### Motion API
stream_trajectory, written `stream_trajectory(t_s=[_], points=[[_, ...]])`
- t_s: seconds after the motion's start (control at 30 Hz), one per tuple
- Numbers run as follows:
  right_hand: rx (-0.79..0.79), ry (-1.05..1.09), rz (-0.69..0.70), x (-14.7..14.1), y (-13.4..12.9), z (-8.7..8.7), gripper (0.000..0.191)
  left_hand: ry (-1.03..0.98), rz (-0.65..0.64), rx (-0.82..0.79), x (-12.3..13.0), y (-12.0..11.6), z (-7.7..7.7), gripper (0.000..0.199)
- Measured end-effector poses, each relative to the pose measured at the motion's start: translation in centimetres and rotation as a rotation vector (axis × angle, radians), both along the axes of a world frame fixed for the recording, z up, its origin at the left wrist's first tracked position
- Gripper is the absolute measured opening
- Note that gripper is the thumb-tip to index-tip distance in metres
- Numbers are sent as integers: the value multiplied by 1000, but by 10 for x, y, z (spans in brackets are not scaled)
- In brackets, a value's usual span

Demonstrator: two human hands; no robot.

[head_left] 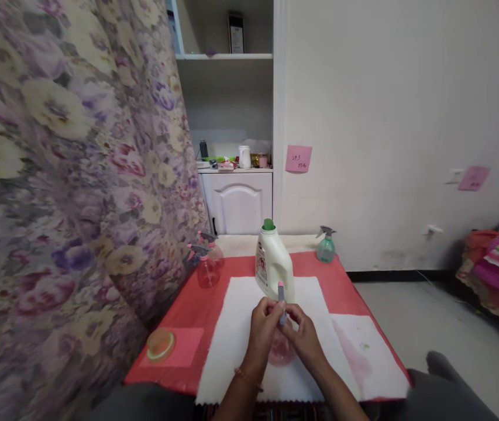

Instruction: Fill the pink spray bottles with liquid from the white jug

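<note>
A pink see-through spray bottle [281, 351] stands on the white cloth [227, 351] right in front of me. Its grey spray head [281, 292] with a pink nozzle points away from me. My left hand [265, 318] is closed on the left side of the head and neck. From the other side, my right hand [300, 333] grips the same part, fingers curled. The fingers hide the neck, so I cannot tell how the head sits on the bottle. Just beyond my hands is a large white detergent jug [271, 257], its green-edged mouth uncapped.
Two pink spray bottles [207, 272] stand at the back left, and a green spray bottle [326, 249] at the back right. A roll of tape [160, 345] lies on pink paper [192, 345] on the red tablecloth [179, 316]. A damp-stained white sheet [376, 339] is on the right.
</note>
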State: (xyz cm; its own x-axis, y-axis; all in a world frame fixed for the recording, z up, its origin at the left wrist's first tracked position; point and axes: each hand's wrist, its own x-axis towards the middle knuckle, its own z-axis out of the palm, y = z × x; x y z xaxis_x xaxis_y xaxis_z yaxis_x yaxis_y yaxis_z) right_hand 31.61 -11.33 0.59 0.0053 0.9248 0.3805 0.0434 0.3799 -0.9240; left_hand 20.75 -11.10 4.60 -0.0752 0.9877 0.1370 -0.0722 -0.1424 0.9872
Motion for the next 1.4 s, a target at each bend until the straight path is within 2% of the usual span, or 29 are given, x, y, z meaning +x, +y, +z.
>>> stream_trajectory(t_s=[0.1, 0.23, 0.33, 0.47, 0.63, 0.7, 0.83, 1.0, 1.23, 1.3, 1.4], points=[[-20, 13, -68, -3, 1, -3, 18, 17, 3, 5, -1, 0, 1, 27], [8, 21, 8, -1, -2, 1, 28, 33, 15, 12, -1, 1, 1, 26], [15, 22, 40, 1, -3, 4, 23, 34, 13, 14, -1, 2, -1, 25], [-11, 30, -40, -1, -2, 3, 16, 29, 0, 18, -1, 2, -3, 26], [22, 27, 22, -1, -3, 3, 29, 35, -1, 25, -2, 1, -3, 25], [31, 26, 28, 0, -2, 3, 24, 38, -4, 29, -2, 1, -2, 26], [15, 27, -46, -2, 0, 2, 16, 41, -7, 24, -1, 0, 0, 26], [38, 18, 13, 0, -3, 2, 29, 36, -5, 21, 0, -1, 0, 26], [18, 11, -41, -2, -1, 0, 17, 35, -2, 15, 0, -1, 1, 29], [18, 13, -37, 0, -1, -4, 25, 40, -4, 14, 0, -1, 1, 29], [-3, 12, -19, 6, -4, -21, 49, 45, 4, 8, 0, -1, 0, 29]])
